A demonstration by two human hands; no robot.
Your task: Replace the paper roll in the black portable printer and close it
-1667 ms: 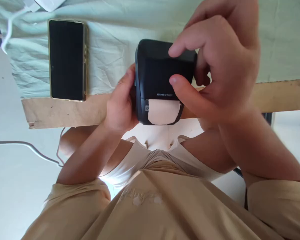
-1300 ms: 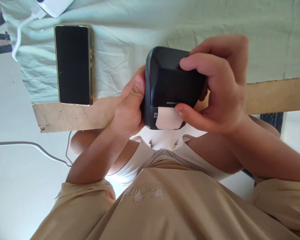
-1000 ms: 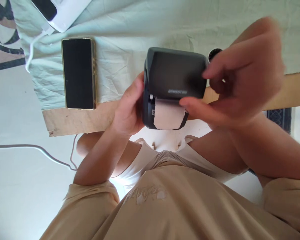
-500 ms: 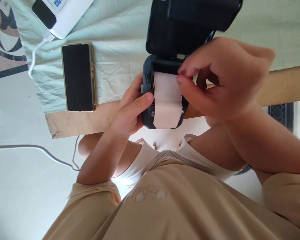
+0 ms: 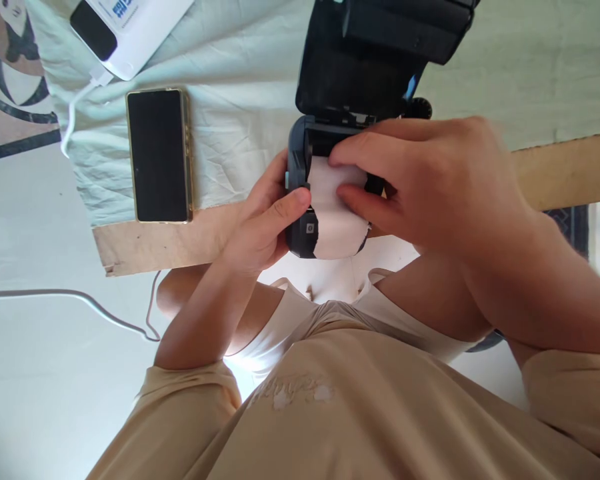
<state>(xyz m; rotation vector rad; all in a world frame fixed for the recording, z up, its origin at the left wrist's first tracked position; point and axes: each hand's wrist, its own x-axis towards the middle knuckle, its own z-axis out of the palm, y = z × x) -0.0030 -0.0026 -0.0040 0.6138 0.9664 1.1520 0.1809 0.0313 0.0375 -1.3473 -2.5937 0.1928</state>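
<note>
A small black label printer sits at the near edge of the table, its lid swung up and open. A white paper roll lies in the open bay, with its loose end hanging over the front. My left hand grips the printer's left side, thumb on its front corner. My right hand reaches in from the right, and its thumb and fingers pinch the paper at the top of the bay.
A black phone with a gold rim lies face up on the pale green cloth, left of the printer. A white device with a white cable is at the top left. The wooden table edge shows below the cloth.
The printer's lid went from shut to fully open. My right hand left the lid and came down onto the paper roll. My left hand kept hold of the printer.
</note>
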